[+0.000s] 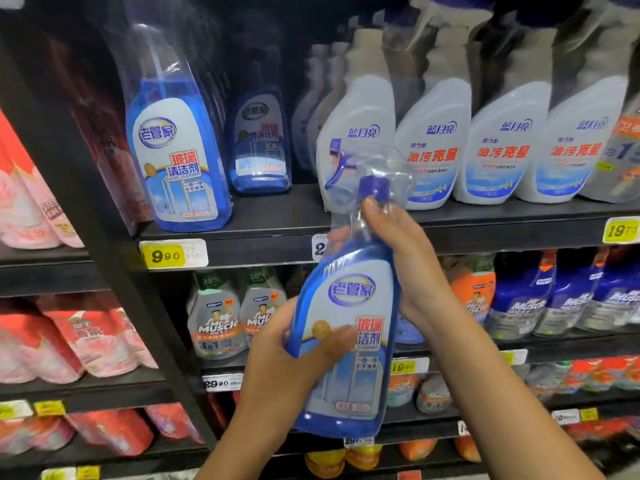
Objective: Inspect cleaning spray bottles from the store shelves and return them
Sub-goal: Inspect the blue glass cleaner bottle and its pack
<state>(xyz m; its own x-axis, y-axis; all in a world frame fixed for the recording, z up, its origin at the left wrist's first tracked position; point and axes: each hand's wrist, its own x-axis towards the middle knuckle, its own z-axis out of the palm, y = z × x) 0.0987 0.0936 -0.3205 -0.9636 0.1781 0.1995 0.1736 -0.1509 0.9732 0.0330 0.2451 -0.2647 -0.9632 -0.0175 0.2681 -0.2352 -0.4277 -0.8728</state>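
Out in front of the store shelves, a blue spray bottle (349, 292) is held in the air by both hands, off the shelf and tilted a little so that its front label faces the person; I think this is for reading it. The left hand (294, 351) grips the lower body from the side, with the thumb pressed on the label, and it seems to carry most of the weight. The right hand (408, 258) is wrapped round the neck just under the blue cap (374, 187), which steadies the top and would let the bottle be turned. The spray head (367, 168) is covered with clear plastic wrap, probably so nobody presses the trigger in the shop. On the upper shelf (277, 216) one bottle of the same kind (176, 150) stands at the front edge above a yellow price tag (166, 255), and another (258, 143) stands further back on its right. The free place in front of that one looks like the home of the held bottle. White bottles (433, 143) stand in a row further right. Inspection seems to be the step in hand; the return is not yet done.
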